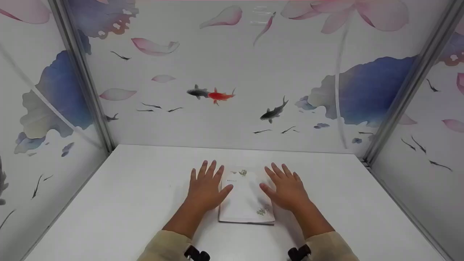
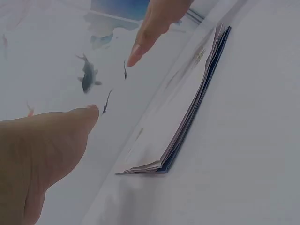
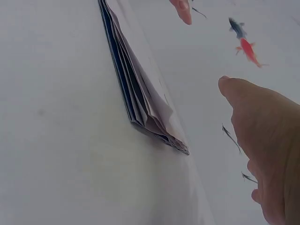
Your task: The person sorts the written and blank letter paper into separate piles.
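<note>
A thin white booklet (image 1: 246, 203) with small green plant prints lies on the table between my two hands. Both wrist views show its loose page edges (image 2: 187, 117) and a dark blue back sheet (image 3: 123, 77). My left hand (image 1: 206, 188) is at the booklet's left side, fingers spread and straight, its thumb overlapping the cover in the head view. On the other side, my right hand (image 1: 288, 188) has its fingers spread too, with the thumb over the booklet's right edge. Neither hand grips anything.
The white table (image 1: 145, 195) is enclosed by a back panel (image 1: 232, 123) and side panels printed with fish, petals and blue leaves. Metal posts (image 1: 87, 83) stand at the back corners. Black clamps (image 1: 195, 253) sit at both sleeve cuffs.
</note>
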A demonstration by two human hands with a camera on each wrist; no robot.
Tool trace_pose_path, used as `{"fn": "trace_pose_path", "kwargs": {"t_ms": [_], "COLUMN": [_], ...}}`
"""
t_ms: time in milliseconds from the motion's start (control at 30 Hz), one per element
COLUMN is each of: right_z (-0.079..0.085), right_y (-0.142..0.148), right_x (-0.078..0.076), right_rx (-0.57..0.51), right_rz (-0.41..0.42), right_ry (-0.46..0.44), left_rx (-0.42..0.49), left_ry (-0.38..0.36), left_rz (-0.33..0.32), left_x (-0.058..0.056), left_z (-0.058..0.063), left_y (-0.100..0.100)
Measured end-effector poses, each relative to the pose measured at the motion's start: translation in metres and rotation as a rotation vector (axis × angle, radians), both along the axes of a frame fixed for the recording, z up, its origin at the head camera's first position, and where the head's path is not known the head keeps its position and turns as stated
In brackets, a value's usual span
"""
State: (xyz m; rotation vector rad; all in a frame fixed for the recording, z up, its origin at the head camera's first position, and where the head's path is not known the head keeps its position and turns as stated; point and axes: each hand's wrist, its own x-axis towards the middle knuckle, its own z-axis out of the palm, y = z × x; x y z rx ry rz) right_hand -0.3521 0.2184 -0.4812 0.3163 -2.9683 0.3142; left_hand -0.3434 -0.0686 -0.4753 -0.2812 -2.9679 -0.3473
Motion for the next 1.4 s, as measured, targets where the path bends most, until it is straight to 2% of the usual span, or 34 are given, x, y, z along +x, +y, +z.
{"fn": "trace_pose_path", "kwargs": {"t_ms": [267,567,800,933,1100,1400], "right_z": [-0.001,-0.008,-0.014,-0.017,-0.022,-0.022], "right_y": [-0.017,-0.02,-0.018,-0.016,-0.015,-0.016], "right_x": [0.005,0.007,0.006,0.005,0.004,0.004], "right_rx": [0.0,-0.019,-0.055,-0.061,-0.004,0.025], "right_rz": [-0.001,0.031,0.037,0.049,0.084,0.09], "right_ry": [-0.032,-0.111,-0.242,-0.285,-0.306,-0.327], "left_rx": [-0.003,-0.003,-0.047,-0.035,-0.028,-0.012], "left_ry": [-0.036,-0.099,-0.135,-0.154,-0.205,-0.237], "left_rz": [-0.062,-0.093,-0.136,-0.184,-0.227,-0.235], "left_x": [0.007,0.006,0.004,0.006,0.008,0.008], "left_z": [0.0,-0.013,-0.024,-0.025,-0.026,-0.024], "left_y": [0.017,0.017,0.014,0.011,0.009,0.008]}}
